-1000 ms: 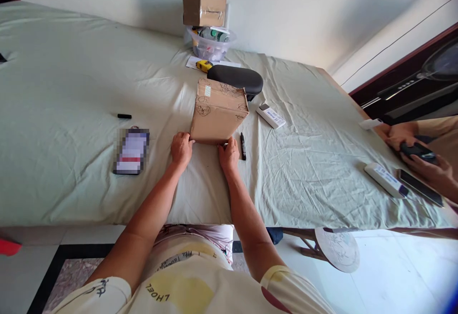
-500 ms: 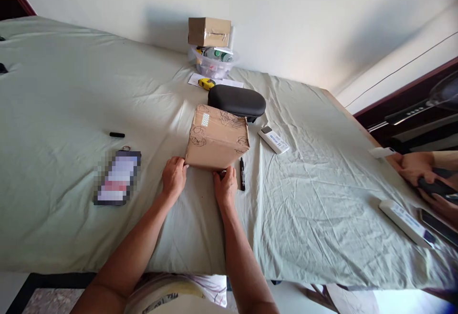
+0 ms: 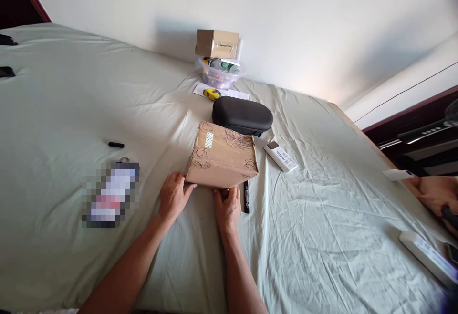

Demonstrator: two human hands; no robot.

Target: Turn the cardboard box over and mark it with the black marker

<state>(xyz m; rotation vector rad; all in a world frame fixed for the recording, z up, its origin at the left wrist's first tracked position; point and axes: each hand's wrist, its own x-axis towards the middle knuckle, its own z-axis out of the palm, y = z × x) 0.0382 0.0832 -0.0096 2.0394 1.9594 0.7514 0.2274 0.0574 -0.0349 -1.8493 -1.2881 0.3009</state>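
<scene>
A brown cardboard box (image 3: 223,156) with black scribbles and a small patterned sticker sits on the green cloth. At its near left corner my left hand (image 3: 174,194) grips the bottom edge, thumb stretched along it. My right hand (image 3: 228,207) holds the near bottom edge further right, fingers curled. Just right of that hand lies a black marker (image 3: 246,197), partly hidden by the box. Behind the box is a black zip case (image 3: 242,113). A white device (image 3: 281,156) lies to the right of the box.
A blurred phone (image 3: 112,194) and a black cap (image 3: 116,145) lie on the left. At the back, a plastic basket (image 3: 222,78) carries another box (image 3: 217,43), with a yellow tape measure (image 3: 212,94) in front. Another person's hand (image 3: 438,192) is at the right edge.
The camera view has shifted, so most things appear lower. My left thumb now stretches further along the box's edge. Both hands remain at the box.
</scene>
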